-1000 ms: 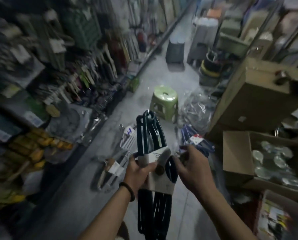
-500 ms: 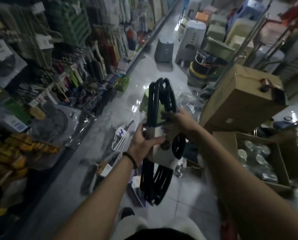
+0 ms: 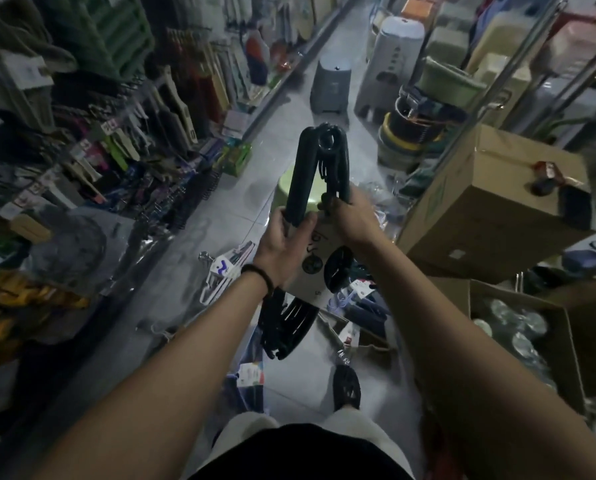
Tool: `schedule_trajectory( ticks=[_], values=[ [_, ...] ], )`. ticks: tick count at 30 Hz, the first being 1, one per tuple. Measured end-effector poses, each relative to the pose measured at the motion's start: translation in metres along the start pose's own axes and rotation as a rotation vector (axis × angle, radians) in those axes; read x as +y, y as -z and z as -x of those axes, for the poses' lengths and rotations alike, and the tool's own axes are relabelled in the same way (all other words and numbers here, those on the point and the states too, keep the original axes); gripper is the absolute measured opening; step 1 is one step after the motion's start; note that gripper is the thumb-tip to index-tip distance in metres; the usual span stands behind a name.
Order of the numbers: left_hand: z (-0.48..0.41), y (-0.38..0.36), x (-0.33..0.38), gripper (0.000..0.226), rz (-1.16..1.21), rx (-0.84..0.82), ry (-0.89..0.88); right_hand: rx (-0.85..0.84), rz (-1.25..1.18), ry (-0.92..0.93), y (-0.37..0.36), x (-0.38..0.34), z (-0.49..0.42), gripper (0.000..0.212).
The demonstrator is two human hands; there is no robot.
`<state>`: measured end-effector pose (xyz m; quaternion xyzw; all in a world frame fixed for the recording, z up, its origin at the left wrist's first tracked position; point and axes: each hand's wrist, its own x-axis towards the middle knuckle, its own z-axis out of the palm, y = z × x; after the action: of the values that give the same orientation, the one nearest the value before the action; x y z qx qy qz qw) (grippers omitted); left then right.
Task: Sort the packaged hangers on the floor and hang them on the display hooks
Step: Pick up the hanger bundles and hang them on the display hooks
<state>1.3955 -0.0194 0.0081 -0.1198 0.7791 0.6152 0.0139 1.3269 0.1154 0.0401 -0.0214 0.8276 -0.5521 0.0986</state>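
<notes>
Both hands are curled round one pack of dark, ribbed plastic hangers [image 3: 305,174], held up mid-aisle above the floor [image 3: 272,147]. The left hand [image 3: 282,244] grips the matte white card sleeve [image 3: 315,249] and the left arm of the bundle, and the right hand [image 3: 352,220] clamps the right arm. More packs, like the white hangers [image 3: 225,271], lie on the glossy grey tile below. A cardboard box [image 3: 490,209] crowds the right and packed display hooks [image 3: 172,188] line the left, with a narrow strip of tile running between.
</notes>
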Motion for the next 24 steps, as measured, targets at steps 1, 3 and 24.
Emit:
schedule_trajectory(
  ticks=[1,3,24],
  values=[
    [-0.013,-0.013,0.005,0.046,-0.014,0.023,0.023,-0.027,0.0,0.001,0.011,0.005,-0.016,0.021],
    [-0.037,-0.037,0.016,0.039,-0.038,0.049,0.055,-0.05,-0.003,0.013,0.035,0.013,-0.045,0.029],
    [-0.211,-0.015,0.04,0.081,-0.02,0.023,0.073,-0.121,0.118,0.28,0.075,-0.005,-0.252,0.027]
  ],
)
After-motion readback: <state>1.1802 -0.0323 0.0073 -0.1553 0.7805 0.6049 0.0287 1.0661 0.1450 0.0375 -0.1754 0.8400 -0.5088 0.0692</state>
